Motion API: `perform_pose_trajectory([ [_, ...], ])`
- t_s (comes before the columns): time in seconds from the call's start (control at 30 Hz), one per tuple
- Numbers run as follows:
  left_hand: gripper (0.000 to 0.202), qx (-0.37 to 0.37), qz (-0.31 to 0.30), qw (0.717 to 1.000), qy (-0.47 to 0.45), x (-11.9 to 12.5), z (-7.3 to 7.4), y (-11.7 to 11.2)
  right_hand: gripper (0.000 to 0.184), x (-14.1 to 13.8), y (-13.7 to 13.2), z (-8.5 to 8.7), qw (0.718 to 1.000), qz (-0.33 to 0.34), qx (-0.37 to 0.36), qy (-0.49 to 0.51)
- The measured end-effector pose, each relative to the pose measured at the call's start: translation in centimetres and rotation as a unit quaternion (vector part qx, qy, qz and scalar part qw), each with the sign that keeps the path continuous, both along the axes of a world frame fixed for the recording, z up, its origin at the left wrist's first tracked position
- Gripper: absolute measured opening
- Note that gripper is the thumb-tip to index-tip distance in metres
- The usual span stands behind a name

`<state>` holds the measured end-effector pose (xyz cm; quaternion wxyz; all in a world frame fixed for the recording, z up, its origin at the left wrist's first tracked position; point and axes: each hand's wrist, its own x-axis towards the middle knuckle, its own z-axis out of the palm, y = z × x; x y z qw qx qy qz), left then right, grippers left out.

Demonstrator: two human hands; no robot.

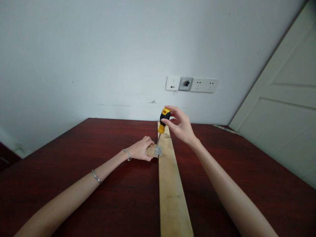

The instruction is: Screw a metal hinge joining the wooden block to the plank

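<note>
A yellow and black screwdriver (164,118) leans slightly, its handle between the thumb and fingers of my right hand (182,125). Its shaft points down to a small metal hinge (158,151); I cannot make out whether the tip sits in a screw. The hinge spans the seam between a small wood block (151,150) and a long wooden plank (170,184). My left hand (142,149) is closed around the block, pressing it beside the plank's left edge. Bracelets circle my left wrist and forearm.
The plank lies lengthwise on a dark red wooden table (118,197) that meets a white wall (111,49). Wall sockets (203,85) sit above the table's back edge. A thin strip (225,129) lies at the back right, near a white panelled door (283,108).
</note>
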<state>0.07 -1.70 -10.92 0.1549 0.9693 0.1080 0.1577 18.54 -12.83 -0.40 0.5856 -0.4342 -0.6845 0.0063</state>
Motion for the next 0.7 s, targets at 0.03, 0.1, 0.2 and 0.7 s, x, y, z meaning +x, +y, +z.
perform_pose_trajectory([
  [0.03, 0.054, -0.001, 0.000, 1.000, -0.001, 0.0, 0.0, 0.0, 0.042, 0.0, -0.1, 0.1, 1.000, -0.001, 0.002, 0.001],
  [0.1, 0.053, -0.002, 0.001, 1.000, -0.002, -0.1, 0.0, 0.0, 0.042, 0.0, -0.3, 0.2, 1.000, -0.002, 0.007, 0.001],
  [0.2, 0.053, -0.002, 0.000, 1.000, 0.000, -0.1, 0.0, 0.0, 0.043, 0.0, -0.7, 0.4, 1.000, -0.006, 0.015, -0.003],
  [0.7, 0.056, 0.000, 0.003, 1.000, 0.000, -0.1, 0.1, 0.1, 0.043, -0.5, -1.8, 0.9, 1.000, -0.009, 0.008, 0.002],
])
